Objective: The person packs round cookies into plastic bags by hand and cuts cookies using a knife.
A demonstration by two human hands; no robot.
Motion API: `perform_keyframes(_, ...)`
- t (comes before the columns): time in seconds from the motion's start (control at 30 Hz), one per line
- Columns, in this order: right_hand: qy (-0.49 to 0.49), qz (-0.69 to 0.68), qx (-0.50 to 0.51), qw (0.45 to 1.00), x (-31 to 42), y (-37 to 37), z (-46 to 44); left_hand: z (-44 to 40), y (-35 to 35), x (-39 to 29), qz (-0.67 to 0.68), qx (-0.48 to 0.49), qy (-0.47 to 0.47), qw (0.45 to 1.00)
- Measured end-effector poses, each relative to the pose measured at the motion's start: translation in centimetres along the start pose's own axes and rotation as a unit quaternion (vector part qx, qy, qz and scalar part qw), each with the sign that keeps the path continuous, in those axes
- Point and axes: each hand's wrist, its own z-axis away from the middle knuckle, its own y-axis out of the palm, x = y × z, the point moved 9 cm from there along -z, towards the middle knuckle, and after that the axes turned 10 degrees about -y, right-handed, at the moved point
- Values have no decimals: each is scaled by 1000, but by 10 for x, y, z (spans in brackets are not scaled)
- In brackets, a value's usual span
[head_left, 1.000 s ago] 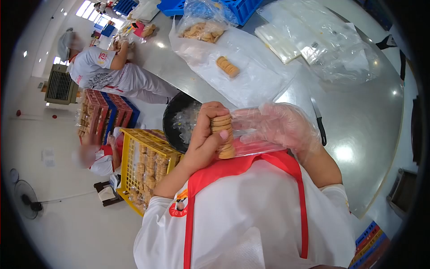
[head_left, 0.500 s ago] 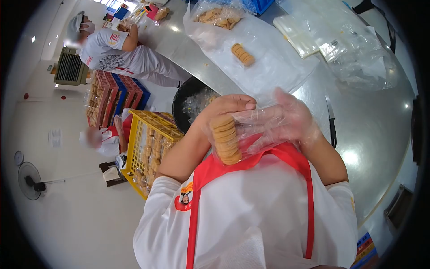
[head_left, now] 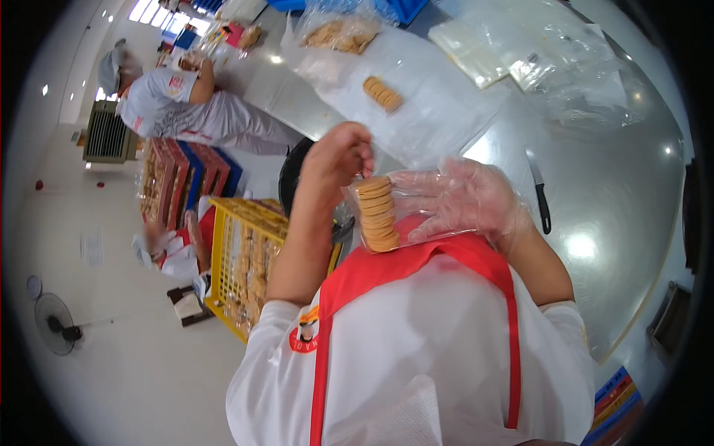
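One stack of round cookies (head_left: 377,214) sits in the left end of a clear bag (head_left: 418,233) at my chest. My gloved right hand (head_left: 465,197) is spread open at its other end; my bare left hand (head_left: 343,152) curls near the stack's top, any pinch unclear. Packed cookies line a yellow crate (head_left: 216,260); my left forearm (head_left: 296,245) partly blocks a black bin (head_left: 290,169). A short cookie row (head_left: 382,94) lies on white sheeting (head_left: 439,123).
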Motion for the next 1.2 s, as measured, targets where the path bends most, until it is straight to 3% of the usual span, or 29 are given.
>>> perform_keyframes(0.03, -17, 20, -28, 999, 6, -8, 5, 15, 5, -24, -39, 2, 109, 993)
perform_keyframes(0.1, -46, 53, -75, 995, 16, -20, 12, 34, 27, -32, -356, -28, 191, 914)
perform_keyframes(0.17, -61, 79, -106, 989, 18, -28, 13, 58, 88, -43, -626, -60, 215, 747)
perform_keyframes(0.27, -91, 66, -116, 987, 17, -21, 10, 47, 98, -12, -672, -51, 190, 714)
perform_keyframes(0.37, -88, 31, -141, 986, 15, -23, 14, 40, 97, -4, -669, -42, 201, 714)
perform_keyframes(0.47, -99, 143, -204, 963, 30, -25, 41, 30, 94, 14, -655, -15, 162, 738)
perform_keyframes(0.57, -180, 441, -259, 840, 64, -13, 87, 23, 86, 24, -658, -23, 125, 742)
perform_keyframes(0.67, -272, 438, -477, 712, 85, -43, 148, 10, 72, 25, -657, -40, 103, 746)
perform_keyframes(0.77, -297, 500, -543, 606, 86, -48, 196, -18, 77, 10, -655, -75, 152, 736)
perform_keyframes(0.87, -306, 476, -568, 598, 71, -43, 210, -57, 92, -1, -658, -122, 209, 713)
perform_keyframes(1.0, -357, 526, -544, 547, 61, -51, 217, -119, 95, 21, -687, -136, 219, 679)
perform_keyframes(1.1, -331, 583, -545, 504, 56, -37, 213, -153, 77, 55, -748, -119, 139, 638)
perform_keyframes(1.2, -299, 576, -567, 508, 50, -25, 216, -131, 88, 34, -722, -133, 240, 636)
